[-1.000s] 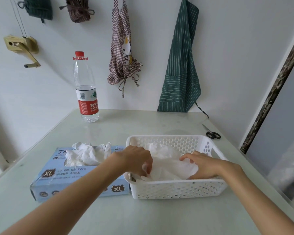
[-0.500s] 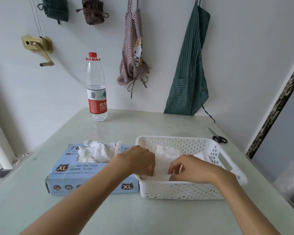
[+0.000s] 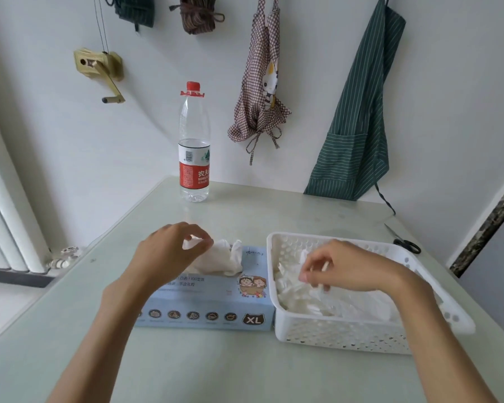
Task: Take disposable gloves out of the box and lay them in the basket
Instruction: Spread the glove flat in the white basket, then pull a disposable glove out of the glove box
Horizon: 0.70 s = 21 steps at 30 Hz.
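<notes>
The step in hand seems to be the start of a new round: some gloves already lie in the basket (image 3: pixel 361 335), and the left hand (image 3: pixel 169 251) reaches for the next one at the box (image 3: pixel 210 301). The box is light blue and lies flat on the tabletop (image 3: pixel 245 373), touching or just beside the left wall of the white basket. From its top opening a bunch of white gloves (image 3: pixel 224 258) sticks out. The left hand hovers over this bunch with the fingers curved and the thumb and first finger close together; a small piece of white material is visible between them, but I cannot tell if they already pinch it or are only about to. The right hand (image 3: pixel 344 269) is over the basket, above the pile of gloves in the basket (image 3: pixel 317 301). Its fingers are loosely bent and point down; the tips seem to touch the top glove, and I cannot tell if they hold any of it. In my judgement, the next move calls for a firm pinch on one glove only, then a pull upward so that it leaves the opening without dragging the whole bunch, and then carrying it to the right over the basket wall. The thin gloves probably stick to each other, so the free hand may need to hold the box down.
</notes>
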Each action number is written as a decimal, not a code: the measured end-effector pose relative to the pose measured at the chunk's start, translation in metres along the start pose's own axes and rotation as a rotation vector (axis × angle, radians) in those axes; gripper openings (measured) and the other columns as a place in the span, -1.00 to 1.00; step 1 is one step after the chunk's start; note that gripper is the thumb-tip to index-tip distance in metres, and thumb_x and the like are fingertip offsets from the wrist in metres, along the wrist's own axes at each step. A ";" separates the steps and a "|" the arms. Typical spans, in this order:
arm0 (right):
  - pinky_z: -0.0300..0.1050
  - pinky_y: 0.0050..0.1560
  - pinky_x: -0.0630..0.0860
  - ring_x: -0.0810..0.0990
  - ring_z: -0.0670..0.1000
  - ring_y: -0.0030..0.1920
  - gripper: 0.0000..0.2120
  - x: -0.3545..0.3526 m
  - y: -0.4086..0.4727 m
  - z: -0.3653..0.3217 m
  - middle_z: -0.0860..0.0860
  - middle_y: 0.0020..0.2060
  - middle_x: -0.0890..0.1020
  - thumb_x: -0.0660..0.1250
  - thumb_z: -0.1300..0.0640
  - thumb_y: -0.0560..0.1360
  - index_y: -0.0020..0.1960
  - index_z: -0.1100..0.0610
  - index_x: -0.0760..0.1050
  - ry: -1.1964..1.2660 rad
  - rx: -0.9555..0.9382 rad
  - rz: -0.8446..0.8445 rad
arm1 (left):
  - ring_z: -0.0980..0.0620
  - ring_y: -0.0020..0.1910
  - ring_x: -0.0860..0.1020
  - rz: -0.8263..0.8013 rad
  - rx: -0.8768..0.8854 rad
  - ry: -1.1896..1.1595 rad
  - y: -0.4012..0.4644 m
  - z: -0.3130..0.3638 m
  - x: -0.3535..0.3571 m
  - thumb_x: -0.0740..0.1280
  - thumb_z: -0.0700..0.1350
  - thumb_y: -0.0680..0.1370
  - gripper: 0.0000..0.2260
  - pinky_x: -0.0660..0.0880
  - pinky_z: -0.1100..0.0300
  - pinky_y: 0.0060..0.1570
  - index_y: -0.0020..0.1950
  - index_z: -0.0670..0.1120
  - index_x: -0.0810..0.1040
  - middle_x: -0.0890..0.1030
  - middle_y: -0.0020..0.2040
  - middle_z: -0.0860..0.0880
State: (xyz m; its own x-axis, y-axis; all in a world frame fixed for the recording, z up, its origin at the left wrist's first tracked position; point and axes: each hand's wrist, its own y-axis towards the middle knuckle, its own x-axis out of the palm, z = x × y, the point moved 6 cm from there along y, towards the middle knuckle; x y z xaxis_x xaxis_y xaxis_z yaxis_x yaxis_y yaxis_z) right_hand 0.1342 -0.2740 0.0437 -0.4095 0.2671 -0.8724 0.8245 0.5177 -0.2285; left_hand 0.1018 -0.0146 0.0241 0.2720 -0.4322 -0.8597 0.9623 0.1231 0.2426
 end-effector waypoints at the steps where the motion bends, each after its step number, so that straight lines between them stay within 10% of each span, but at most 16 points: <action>1: -0.22 -0.10 0.52 0.59 -0.17 -0.30 -0.92 -0.005 0.005 -0.011 -0.11 -0.22 0.65 0.37 0.01 0.51 -0.07 -0.03 0.62 0.025 -0.033 0.069 | 0.15 -0.05 0.46 -0.020 -0.012 -0.019 0.001 -0.004 0.000 0.19 0.15 0.58 -0.79 0.38 0.18 -0.10 0.10 0.17 0.57 0.58 0.05 0.18; 10: -0.11 0.13 0.38 0.41 -0.07 0.19 -0.63 0.054 0.063 -0.097 -0.11 0.16 0.54 0.24 -0.18 0.54 0.28 -0.07 0.49 -0.013 -0.177 0.312 | 0.17 0.14 0.53 -0.092 -0.037 -0.159 0.001 -0.031 -0.008 0.44 0.09 0.43 -0.65 0.48 0.07 0.15 0.20 0.21 0.50 0.56 0.19 0.20; 14: -0.12 0.02 0.40 0.43 -0.03 0.09 -0.80 0.064 0.064 -0.103 -0.11 0.01 0.60 0.28 -0.09 0.54 0.03 -0.03 0.62 -0.024 -0.177 0.474 | 0.12 0.29 0.44 -0.197 -0.087 -0.144 0.001 -0.040 -0.002 0.47 0.14 0.39 -0.38 0.41 0.08 0.23 0.40 0.14 0.34 0.44 0.33 0.18; 21: -0.38 -0.15 0.48 0.57 -0.27 -0.13 -0.91 0.027 0.055 -0.075 -0.20 -0.17 0.64 0.33 0.11 0.53 -0.06 -0.03 0.60 0.401 -0.201 0.628 | 0.16 0.03 0.54 -0.329 -0.028 -0.108 0.004 -0.042 0.002 0.42 0.27 0.35 -0.63 0.51 0.09 0.08 0.10 0.17 0.58 0.59 0.07 0.20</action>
State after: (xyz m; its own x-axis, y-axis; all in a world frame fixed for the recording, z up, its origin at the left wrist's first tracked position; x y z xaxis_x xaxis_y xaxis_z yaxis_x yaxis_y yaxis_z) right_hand 0.1390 -0.1771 0.0401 -0.0301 0.8140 -0.5800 0.8779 0.2990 0.3741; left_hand 0.1059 0.0225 0.0046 -0.0524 -0.5448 -0.8369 0.9985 -0.0146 -0.0530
